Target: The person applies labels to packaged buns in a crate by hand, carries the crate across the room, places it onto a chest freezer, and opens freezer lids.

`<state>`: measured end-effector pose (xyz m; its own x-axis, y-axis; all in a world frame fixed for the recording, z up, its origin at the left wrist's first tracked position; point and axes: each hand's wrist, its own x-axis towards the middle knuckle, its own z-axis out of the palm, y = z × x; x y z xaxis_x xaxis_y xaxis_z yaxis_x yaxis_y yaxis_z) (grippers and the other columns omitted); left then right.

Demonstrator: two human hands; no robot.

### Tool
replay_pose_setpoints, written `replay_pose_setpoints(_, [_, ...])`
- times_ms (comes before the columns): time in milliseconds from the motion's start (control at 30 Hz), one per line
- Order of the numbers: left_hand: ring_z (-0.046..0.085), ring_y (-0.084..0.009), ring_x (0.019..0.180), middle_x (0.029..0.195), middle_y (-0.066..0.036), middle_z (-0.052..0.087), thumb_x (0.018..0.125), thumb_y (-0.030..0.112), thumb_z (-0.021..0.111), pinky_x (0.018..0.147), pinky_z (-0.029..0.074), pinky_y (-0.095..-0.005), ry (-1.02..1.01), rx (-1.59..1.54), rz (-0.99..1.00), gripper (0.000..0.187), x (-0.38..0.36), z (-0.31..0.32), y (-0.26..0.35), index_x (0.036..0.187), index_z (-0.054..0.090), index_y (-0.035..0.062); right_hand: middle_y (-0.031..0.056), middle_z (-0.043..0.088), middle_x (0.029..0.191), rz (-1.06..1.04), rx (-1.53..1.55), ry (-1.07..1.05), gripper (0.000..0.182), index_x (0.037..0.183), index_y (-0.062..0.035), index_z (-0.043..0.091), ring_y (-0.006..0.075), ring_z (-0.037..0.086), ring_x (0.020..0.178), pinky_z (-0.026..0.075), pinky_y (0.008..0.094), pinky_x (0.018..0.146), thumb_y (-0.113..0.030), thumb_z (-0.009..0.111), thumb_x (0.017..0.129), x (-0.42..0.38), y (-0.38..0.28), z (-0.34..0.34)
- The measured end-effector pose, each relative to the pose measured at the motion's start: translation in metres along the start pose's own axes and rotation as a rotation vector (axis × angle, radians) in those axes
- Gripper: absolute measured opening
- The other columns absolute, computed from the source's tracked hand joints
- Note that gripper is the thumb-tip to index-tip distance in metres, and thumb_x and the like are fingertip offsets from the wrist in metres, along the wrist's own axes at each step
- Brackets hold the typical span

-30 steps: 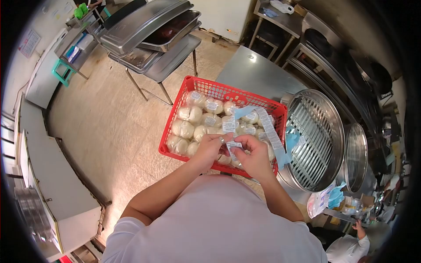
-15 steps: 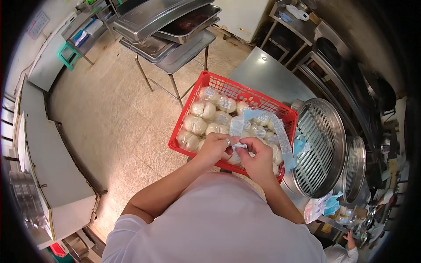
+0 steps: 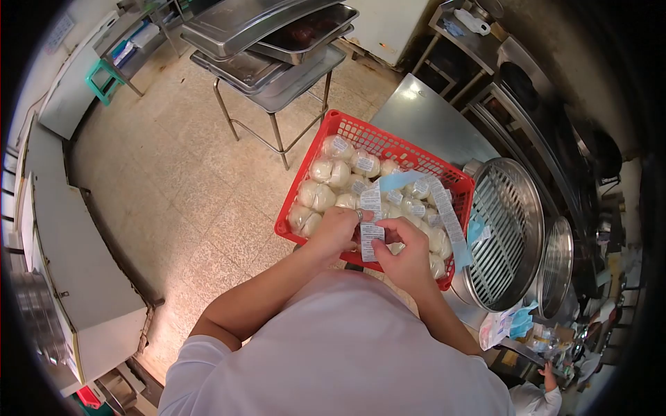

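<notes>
A red plastic crate (image 3: 303, 168) holds white round buns (image 3: 330, 173) packed in clear plastic, several with printed white labels stuck on top. Across the buns lies a curling strip of labels (image 3: 444, 202) on light-blue backing, its far end hanging over the crate's right side. Above the crate's near edge, my left hand (image 3: 334, 232), with a ring on one finger, is closed on the near end of this strip. My right hand (image 3: 406, 251) pinches a printed label (image 3: 372, 242) between thumb and fingers, its printed face up. The left fingertips are partly hidden.
Under the crate is a steel table (image 3: 433, 118). To its right stand a large round steamer tray (image 3: 510, 232) and another round rack (image 3: 557, 267). Stacked metal trays (image 3: 239, 35) rest on a stand ahead. Another person's hand (image 3: 549, 378) shows at lower right.
The label in my right fingers has turned from nearly edge-on to face up and now hangs down toward me. My hands stay close together; the view has shifted slightly.
</notes>
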<state>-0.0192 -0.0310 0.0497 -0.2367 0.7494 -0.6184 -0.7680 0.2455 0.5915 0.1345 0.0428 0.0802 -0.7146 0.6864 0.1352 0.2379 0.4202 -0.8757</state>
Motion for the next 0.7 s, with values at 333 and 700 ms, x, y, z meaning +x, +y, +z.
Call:
replay_pose_setpoints(333, [0.067,-0.0268,0.063,0.072,-0.018,0.069,0.092,0.017,0.072,0.06,0.052,-0.0431,0.036,0.697,0.454,0.025,0.011,-0.017,-0.027,0.079,0.073,-0.0043,0.0098,0.068,0.089,-0.306,-0.029,0.071,0.011,0.096,0.0005,0.071,0.0181,0.066,0.081,0.052,0.0295,0.076,0.001,0.076,0.087,0.009,-0.038,-0.012])
replay_pose_setpoints(700, [0.066,-0.0391,0.073,0.076,-0.021,0.068,0.089,0.021,0.074,0.071,0.053,-0.0489,-0.312,1.219,0.63,0.023,-0.02,-0.02,-0.04,0.08,0.076,0.0007,0.0115,0.075,0.086,0.235,-0.136,-0.366,0.03,0.101,0.0003,0.072,0.0195,0.072,0.078,0.056,0.0344,0.071,-0.018,0.085,0.081,0.109,0.03,0.089])
